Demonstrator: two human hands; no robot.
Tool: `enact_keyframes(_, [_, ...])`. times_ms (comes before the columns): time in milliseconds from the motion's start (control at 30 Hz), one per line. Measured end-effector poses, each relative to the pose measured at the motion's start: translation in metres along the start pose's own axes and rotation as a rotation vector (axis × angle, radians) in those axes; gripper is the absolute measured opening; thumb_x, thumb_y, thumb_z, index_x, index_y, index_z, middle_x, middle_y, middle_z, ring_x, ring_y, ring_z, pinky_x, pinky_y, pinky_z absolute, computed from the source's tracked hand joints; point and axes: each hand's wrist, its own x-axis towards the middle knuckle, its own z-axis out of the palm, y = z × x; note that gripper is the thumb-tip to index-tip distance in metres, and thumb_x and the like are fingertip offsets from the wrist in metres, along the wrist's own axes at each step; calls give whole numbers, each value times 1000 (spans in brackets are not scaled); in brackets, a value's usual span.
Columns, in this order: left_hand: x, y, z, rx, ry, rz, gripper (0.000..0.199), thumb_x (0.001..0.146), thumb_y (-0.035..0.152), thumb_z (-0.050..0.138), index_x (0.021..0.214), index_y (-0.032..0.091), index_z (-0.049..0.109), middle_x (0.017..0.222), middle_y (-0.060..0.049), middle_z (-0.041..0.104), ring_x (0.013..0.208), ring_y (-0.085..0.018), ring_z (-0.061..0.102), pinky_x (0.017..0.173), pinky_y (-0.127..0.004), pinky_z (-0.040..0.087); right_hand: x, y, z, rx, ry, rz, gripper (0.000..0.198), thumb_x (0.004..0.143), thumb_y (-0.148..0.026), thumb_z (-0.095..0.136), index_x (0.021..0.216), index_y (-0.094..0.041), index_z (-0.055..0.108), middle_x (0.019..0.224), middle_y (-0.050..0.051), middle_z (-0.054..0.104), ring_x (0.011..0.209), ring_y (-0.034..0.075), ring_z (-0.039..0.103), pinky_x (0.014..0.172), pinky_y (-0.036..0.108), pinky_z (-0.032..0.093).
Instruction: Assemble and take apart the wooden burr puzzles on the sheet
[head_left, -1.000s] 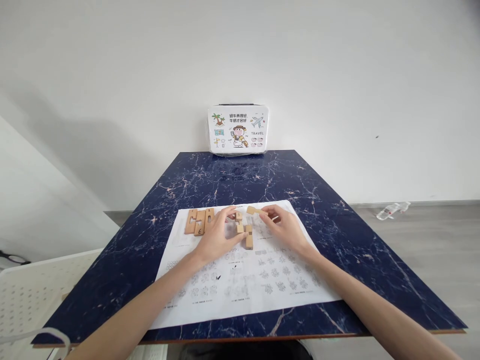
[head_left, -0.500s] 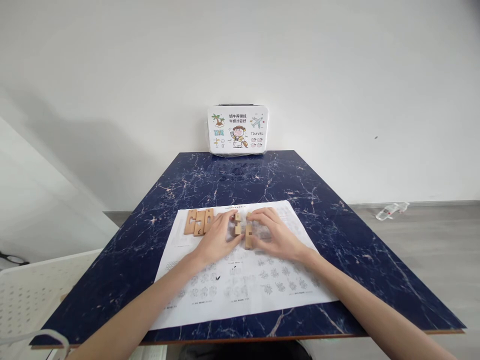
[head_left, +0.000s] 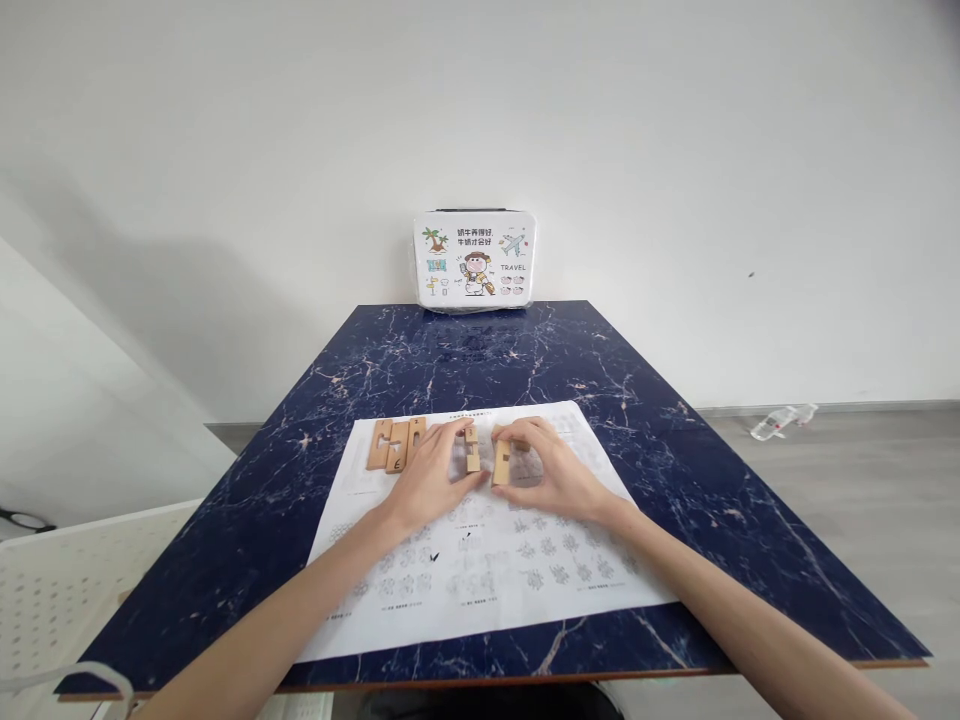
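Grasping the left block (head_left: 473,463) between thumb and fingers of the left hand (head_left: 429,472), likewise the right block (head_left: 500,473) in the right hand (head_left: 561,480); holding both near each other but apart, over the sheet (head_left: 495,605), to the right of the flat pieces (head_left: 397,455)

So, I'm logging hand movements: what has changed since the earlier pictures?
The right hand moved left, from pinching a small block to spanning a notched block between thumb and fingers; where the small block went is unclear. The left hand stays around its block. The flat pieces, paper sheet and white case stayed put.
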Motion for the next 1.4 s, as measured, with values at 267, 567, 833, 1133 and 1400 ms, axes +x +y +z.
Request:
enact_keyframes(267, [-4, 13, -5, -182, -20, 83, 62, 89, 37, 82, 142, 34, 50, 138, -5, 64, 107, -25, 69, 97, -45, 57, 1, -8, -4, 342, 48, 223, 40, 87, -50, 80, 109, -25, 58, 93, 3, 64, 74, 18, 55, 65, 33, 45])
enact_keyframes(567, [-1, 14, -7, -228, 21, 163, 63, 80, 37, 90, 134, 32, 59, 134, -5, 65, 101, -22, 69, 94, -41, 59, 4, -9, -5, 610, -81, 312, 44, 102, -67, 53, 93, -24, 57, 65, -7, 38, 54, 12, 31, 54, 30, 26])
enact_keyframes(833, [-2, 12, -4, -236, -2, 53, 73, 79, 36, 91, 141, 31, 54, 129, -6, 69, 107, -25, 69, 104, -48, 54, 4, -5, -4, 795, -47, 328, 39, 105, -56, 51, 127, -24, 56, 77, -4, 48, 60, 14, 44, 59, 32, 41])
enact_keyframes(1133, [-5, 11, -2, -150, -167, 7, 90, 77, 52, 89, 152, 30, 45, 144, -13, 61, 128, -37, 62, 107, -54, 51, 7, -8, -2, 705, -9, 327, 45, 102, -67, 52, 112, -24, 55, 70, -7, 52, 50, 10, 43, 51, 29, 36])
enact_keyframes(1400, [-5, 17, -6, -137, -159, 136, 71, 83, 56, 84, 141, 30, 53, 145, -11, 59, 135, -35, 54, 111, -53, 47, 5, -7, -2, 649, -21, 310, 43, 101, -66, 57, 95, -23, 56, 61, -6, 54, 48, 11, 39, 49, 28, 32])
